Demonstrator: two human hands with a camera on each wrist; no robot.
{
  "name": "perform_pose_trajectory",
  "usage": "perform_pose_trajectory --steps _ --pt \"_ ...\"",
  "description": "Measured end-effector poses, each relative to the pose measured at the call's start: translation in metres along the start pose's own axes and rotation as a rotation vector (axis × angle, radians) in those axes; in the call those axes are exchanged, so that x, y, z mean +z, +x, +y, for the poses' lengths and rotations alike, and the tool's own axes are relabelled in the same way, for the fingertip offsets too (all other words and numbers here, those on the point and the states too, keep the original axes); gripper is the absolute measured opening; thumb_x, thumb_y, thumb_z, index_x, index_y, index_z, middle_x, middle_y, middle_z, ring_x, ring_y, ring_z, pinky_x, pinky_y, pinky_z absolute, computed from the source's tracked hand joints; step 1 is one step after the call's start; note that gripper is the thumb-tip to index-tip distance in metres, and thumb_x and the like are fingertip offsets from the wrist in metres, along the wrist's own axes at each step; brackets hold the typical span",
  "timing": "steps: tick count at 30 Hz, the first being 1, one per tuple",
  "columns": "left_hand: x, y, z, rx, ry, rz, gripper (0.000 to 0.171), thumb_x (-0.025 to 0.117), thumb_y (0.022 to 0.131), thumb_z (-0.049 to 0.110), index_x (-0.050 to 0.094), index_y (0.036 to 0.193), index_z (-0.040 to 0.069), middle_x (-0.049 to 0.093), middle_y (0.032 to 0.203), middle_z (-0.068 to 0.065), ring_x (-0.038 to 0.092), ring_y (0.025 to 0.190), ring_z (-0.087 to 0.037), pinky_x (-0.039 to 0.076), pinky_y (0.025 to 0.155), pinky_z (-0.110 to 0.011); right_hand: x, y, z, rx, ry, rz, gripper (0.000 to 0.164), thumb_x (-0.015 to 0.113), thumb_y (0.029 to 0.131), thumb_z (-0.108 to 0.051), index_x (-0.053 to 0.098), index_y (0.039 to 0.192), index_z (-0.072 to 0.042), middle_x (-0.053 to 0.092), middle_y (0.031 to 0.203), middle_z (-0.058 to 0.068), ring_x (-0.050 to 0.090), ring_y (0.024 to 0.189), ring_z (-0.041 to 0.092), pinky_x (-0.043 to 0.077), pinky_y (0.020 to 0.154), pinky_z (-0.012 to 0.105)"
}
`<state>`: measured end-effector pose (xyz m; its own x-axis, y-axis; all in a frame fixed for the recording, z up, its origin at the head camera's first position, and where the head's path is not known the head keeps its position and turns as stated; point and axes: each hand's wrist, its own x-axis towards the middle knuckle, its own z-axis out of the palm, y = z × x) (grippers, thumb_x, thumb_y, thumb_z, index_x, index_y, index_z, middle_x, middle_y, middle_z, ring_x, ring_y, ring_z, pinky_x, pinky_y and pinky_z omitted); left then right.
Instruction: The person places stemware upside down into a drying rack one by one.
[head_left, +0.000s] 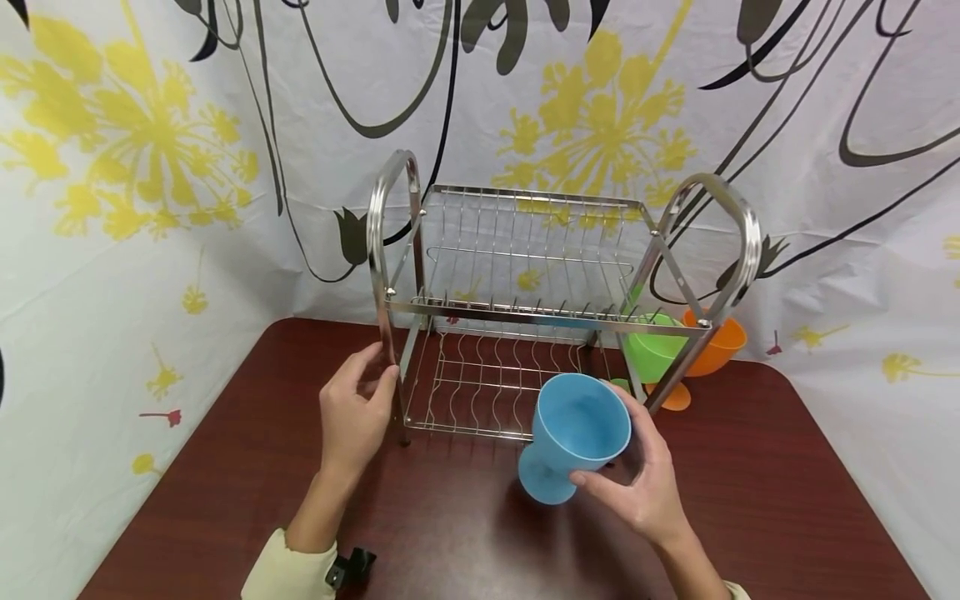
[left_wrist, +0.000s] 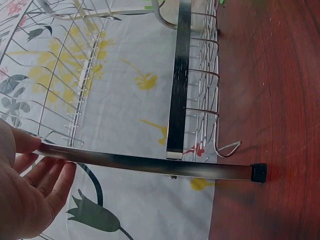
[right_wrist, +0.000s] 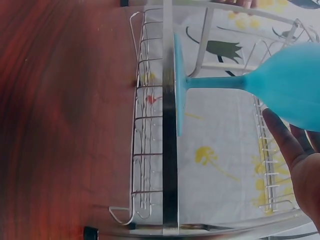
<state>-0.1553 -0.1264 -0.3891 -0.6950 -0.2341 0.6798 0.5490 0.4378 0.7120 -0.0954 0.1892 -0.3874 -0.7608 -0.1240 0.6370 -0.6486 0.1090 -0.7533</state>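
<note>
At the left of the head view, the left hand (head_left: 352, 417) pinches the front left post of the metal dish rack (head_left: 525, 317) between thumb and fingers. If that grip slackens while something knocks the frame, the rack could probably skid or twist on the glossy dark red surface (head_left: 450, 517).

Right of centre in that frame, the blue goblet (head_left: 572, 433) hangs in front of the lower tier, foot toward the lower left. The right hand (head_left: 647, 492) clasps it by the bowl, thumb at the near side and fingers behind. The hold is high, so the wide foot could swing and catch on the rack's front edge or wires; smooth plastic might also slip from a light fingertip hold. Farther right, the green goblet (head_left: 651, 354) and orange goblet (head_left: 716, 346) sit beside and behind the right post, where a push on the frame might topple them.

The left wrist view shows the post's black end cap (left_wrist: 258, 173), which the head view barely gives. Only the head view shows the orange goblet and the inside of the blue bowl. The right wrist view shows the slim stem in profile; the foot's underside is hidden, so whether it touches anything is unclear.
</note>
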Motion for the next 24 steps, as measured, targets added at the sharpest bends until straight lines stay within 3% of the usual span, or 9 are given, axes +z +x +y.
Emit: perform_pose_trajectory --steps 16,24 --pt "-0.002 -0.002 0.005 0.009 0.045 0.032 0.023 0.066 0.088 -0.003 0.070 0.110 0.003 0.068 0.090 -0.008 0.064 0.074 -0.015 0.051 0.064 -0.012 0.012 0.010 0.000 -0.049 0.043 -0.037 0.097 0.081 0.054 0.015 0.038 0.142 0.007 0.049 0.135 0.024 0.053 0.117 0.027 0.050 0.092 0.024" --pt "-0.002 -0.003 0.013 0.011 0.045 0.101 0.021 0.064 0.089 -0.002 0.071 0.108 0.003 0.068 0.092 -0.008 0.063 0.082 -0.015 0.051 0.068 -0.011 0.013 0.012 -0.002 -0.037 0.011 -0.048 0.098 0.081 0.054 0.014 0.039 0.143 0.004 0.049 0.135 0.023 0.053 0.118 0.027 0.049 0.093 0.025"
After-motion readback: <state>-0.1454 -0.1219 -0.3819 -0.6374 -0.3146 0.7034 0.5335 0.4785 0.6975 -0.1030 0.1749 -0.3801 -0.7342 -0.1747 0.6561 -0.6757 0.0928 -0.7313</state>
